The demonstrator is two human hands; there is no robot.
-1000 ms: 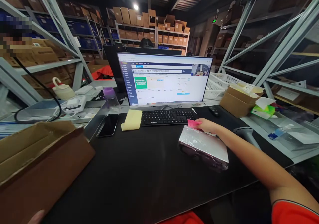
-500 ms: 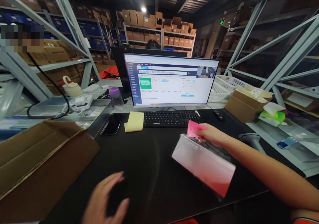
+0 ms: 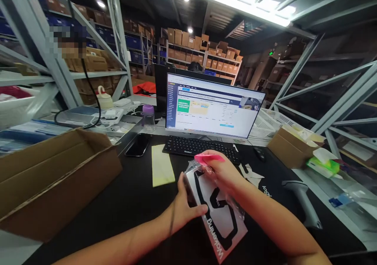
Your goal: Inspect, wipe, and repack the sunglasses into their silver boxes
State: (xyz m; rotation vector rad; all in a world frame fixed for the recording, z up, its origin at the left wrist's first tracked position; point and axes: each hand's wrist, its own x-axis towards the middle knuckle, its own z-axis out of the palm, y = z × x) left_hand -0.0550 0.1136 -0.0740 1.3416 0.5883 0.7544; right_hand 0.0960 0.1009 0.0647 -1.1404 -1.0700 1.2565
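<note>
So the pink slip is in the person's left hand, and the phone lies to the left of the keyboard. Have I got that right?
Not quite: the head view shows the pink slip in the right hand, while the left hand holds the box. The phone does lie to the left of the keyboard.

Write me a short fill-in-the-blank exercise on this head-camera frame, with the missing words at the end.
The left hand grips a white, plastic-wrapped rectangular box printed with the word ____.
The right hand holds a small, flat slip coloured ____.
The clear plastic bottle has a ____ lid.
The black rectangular phone lies to the ____ of the yellow paper sheet.
Missing words: Wakening; pink; purple; left.
</note>
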